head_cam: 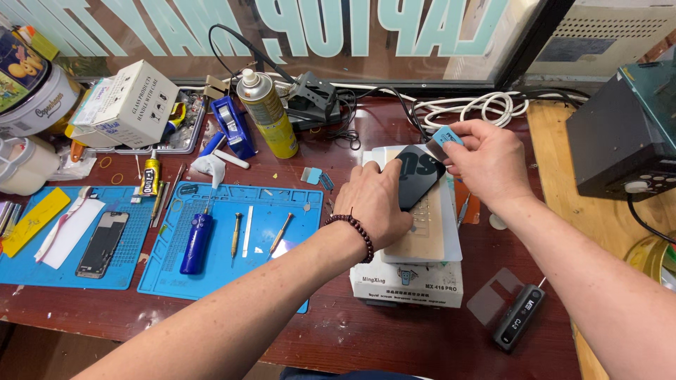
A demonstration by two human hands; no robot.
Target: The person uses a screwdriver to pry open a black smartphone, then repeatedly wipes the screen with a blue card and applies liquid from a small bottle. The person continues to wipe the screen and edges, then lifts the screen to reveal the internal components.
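1. Head view. Left hand (377,204) sits centre frame, palm down, fingers spread and pressing on the near edge of a dark phone (417,176). It braces rather than grips; the fingers are nearly flat.
2. Right hand (486,163), right of centre, has thumb and forefinger pinched tight on a small light-blue card (445,137), whose lower edge meets the phone's upper right corner. The other fingers are curled in.
3. The phone lies tilted on a pale perforated pad (422,236) atop a white box-shaped machine (408,281), centre of the frame, on the dark red bench (338,331).
4. Left of centre: blue work mat (232,274) with a blue powered screwdriver (196,243) and small hand drivers. Far left, a second phone (103,243) lies on another blue mat (28,271). A yellow spray can (267,114) stands upper centre.
5. Risk (judgement): the card, pushed at too steep an angle or too deep, could crack the glass or nick something under the edge.
6. Risk: the phone is held by flat pressure only; a sideways shove from the card could make it skid off the pad.
7. Risk: the black tool (517,318) at lower right lies near the bench's front edge, just under the right forearm; a sweep of that arm could knock it off.
8. Hard to make out: whether the card is under the phone's edge or merely against it. The left palm hides the phone's near end. Whether the pad is heated cannot be told.
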